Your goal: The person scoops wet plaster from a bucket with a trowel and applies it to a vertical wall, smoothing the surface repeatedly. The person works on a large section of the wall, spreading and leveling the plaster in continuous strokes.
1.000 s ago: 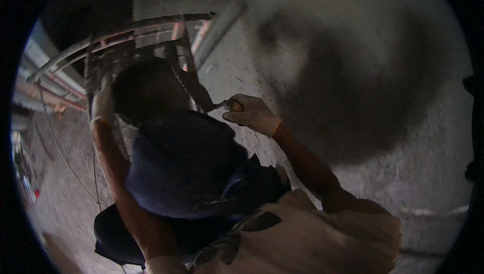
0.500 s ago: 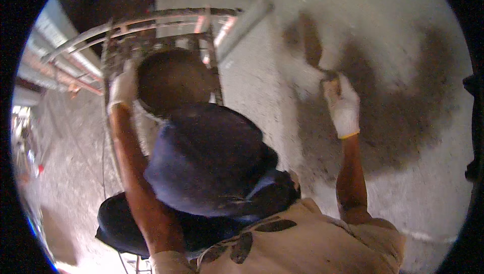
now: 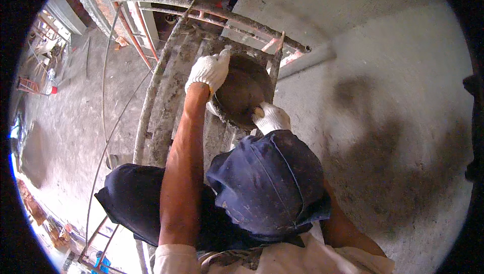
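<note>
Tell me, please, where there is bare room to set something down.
The slatted platform looks bare between its left pole and the left forearm; so does the floor left of the cords. It's crowded at the bucket, between left hand and right hand.

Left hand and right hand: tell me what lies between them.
In the head view, the open mouth of a dark round bucket lies between the left hand, at its rim, and the right hand.

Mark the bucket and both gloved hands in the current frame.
Bucket (image 3: 256, 67): head view, on its dark inner wall, far side.
Left hand (image 3: 209, 71): head view, on the back of the white glove.
Right hand (image 3: 274, 119): head view, on the back of the white glove.
</note>
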{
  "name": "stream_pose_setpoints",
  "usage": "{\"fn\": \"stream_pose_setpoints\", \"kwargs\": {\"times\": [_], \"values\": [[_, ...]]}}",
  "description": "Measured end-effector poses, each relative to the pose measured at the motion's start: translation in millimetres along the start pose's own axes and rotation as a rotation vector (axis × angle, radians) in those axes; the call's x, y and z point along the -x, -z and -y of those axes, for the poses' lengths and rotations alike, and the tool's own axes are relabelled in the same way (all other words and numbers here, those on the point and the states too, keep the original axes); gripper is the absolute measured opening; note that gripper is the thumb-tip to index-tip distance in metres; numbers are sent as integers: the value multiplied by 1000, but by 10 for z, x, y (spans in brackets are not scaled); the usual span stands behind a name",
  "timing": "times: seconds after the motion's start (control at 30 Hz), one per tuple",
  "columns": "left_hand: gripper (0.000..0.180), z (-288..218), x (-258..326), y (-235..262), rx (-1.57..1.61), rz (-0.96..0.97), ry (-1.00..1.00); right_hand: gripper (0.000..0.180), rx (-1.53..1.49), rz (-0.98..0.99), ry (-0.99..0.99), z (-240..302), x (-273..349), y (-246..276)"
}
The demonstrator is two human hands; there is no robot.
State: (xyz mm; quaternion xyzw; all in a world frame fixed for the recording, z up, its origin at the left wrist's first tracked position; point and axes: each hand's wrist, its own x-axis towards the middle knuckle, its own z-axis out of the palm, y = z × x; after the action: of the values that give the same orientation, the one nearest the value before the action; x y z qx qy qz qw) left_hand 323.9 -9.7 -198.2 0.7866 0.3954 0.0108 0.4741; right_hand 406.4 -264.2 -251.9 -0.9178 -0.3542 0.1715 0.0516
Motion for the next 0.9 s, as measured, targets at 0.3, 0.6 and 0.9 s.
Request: {"fn": "stream_pose_setpoints", "kwargs": {"times": [0.3,0.6,0.9], "values": [[50,624,-595,-41,-423,67,-258,31,-172,-326,28,-54,826,903],[85,1047,-888,-233,416,17,79,39,-149,78,-258,-1574,2292,2223],[87,743,-890,-222,199,126,65,20,-88,-815,-609,-1670,2406,2978]]}}
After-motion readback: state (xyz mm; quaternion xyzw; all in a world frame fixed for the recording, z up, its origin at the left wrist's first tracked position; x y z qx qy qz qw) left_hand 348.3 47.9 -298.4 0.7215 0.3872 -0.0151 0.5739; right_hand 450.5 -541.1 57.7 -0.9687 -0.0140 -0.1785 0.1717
